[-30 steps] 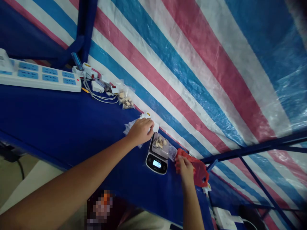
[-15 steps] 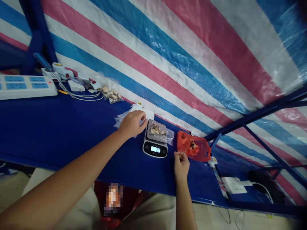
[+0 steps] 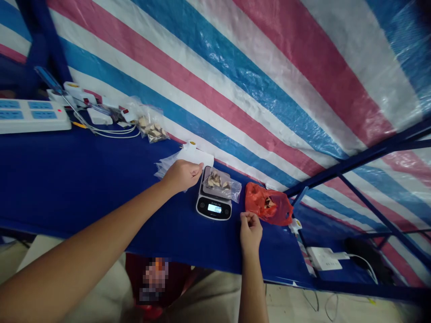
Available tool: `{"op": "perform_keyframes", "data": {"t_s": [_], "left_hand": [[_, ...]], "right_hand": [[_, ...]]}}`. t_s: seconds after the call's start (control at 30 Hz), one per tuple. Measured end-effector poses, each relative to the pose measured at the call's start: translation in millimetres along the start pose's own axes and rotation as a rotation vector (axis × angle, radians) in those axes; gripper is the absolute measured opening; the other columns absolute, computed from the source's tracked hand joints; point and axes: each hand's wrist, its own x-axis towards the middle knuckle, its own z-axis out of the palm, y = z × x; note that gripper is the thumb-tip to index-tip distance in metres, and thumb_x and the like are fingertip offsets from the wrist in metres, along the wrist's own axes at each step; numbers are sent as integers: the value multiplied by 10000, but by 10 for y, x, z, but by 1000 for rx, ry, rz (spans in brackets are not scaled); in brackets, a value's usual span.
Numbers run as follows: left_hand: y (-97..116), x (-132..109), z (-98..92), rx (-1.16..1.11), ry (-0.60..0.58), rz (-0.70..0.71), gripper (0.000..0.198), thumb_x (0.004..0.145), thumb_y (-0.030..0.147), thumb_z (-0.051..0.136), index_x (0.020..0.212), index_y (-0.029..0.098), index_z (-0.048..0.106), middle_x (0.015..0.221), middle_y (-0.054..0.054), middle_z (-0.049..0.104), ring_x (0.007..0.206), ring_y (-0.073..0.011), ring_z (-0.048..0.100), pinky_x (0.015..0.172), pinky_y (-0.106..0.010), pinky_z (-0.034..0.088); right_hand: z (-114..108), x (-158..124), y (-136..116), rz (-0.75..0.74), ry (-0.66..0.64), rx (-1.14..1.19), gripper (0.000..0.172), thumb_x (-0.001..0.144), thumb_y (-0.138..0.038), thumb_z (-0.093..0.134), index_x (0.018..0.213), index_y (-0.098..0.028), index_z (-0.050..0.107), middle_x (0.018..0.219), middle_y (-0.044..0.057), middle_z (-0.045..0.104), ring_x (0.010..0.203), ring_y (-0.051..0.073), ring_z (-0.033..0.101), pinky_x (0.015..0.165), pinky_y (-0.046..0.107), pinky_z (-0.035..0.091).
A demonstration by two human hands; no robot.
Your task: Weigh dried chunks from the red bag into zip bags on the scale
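Observation:
A small kitchen scale [image 3: 213, 209] with a lit display stands on the blue table. On its pan lies a clear plastic bag [image 3: 232, 190] with pale, dark-edged dried slices [image 3: 217, 181] that look like mushroom. My left hand [image 3: 183, 175] is closed beside the pan's left edge, thumb against the curled fingers, with nothing visible in it. Flat empty clear bags [image 3: 164, 165] and a white sheet [image 3: 202, 157] lie partly behind that hand. To the right of the scale, my right hand [image 3: 251, 226] has its fingers pinched together; their tips are too hidden to show any content. Just beyond it sits a red plastic bag [image 3: 279, 208] with brownish pieces inside.
A second clear bag of dried slices [image 3: 155, 130] rests at the back left, near white chargers and cables [image 3: 114, 133]. Farther left are a screwdriver [image 3: 50, 80] and a power strip [image 3: 30, 117]. Striped sheeting [image 3: 215, 80] rises behind the table [image 3: 101, 179].
The view has shifted slightly, moving the scene a little left. My left thumb and fingers have drawn closer together. The scale's display shows different digits; my right hand stays nearly still.

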Motion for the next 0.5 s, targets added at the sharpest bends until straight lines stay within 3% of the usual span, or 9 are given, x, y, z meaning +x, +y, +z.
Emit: {"op": "perform_keyframes", "data": {"t_s": [0.17, 0.33, 0.4, 0.5], "left_hand": [[13, -41, 52, -1, -49, 33, 529, 956, 321, 436, 479, 197, 245, 443, 36, 228, 440, -108, 259, 516, -301, 226], [13, -85, 86, -16, -78, 114, 464, 943, 276, 458, 500, 192, 350, 454, 32, 325, 450, -108, 303, 517, -298, 215], [4, -94, 100, -12, -76, 147, 411, 915, 242, 478, 517, 192, 388, 466, 31, 378, 456, -106, 336, 518, -293, 225], [15, -96, 88, 8, -84, 171, 340, 873, 209, 494, 539, 193, 432, 486, 25, 454, 469, -114, 405, 515, -289, 239]], "right_hand": [[-8, -24, -6, -3, 33, 40, 328, 814, -531, 632, 843, -208, 584, 637, -46, 472, 600, 146, 465, 632, 284, 422], [67, 155, -173, 2, 101, 51, 409, 816, -583, 614, 944, -196, 580, 799, 33, 653, 739, 188, 622, 720, 304, 485], [155, 356, -306, 10, 29, 6, 454, 798, -575, 623, 1023, -184, 567, 813, 45, 682, 747, 199, 645, 719, 313, 496], [315, 707, -618, -22, -102, -73, 443, 727, -484, 665, 1024, -177, 550, 679, -3, 637, 614, 186, 595, 621, 303, 466]]}}
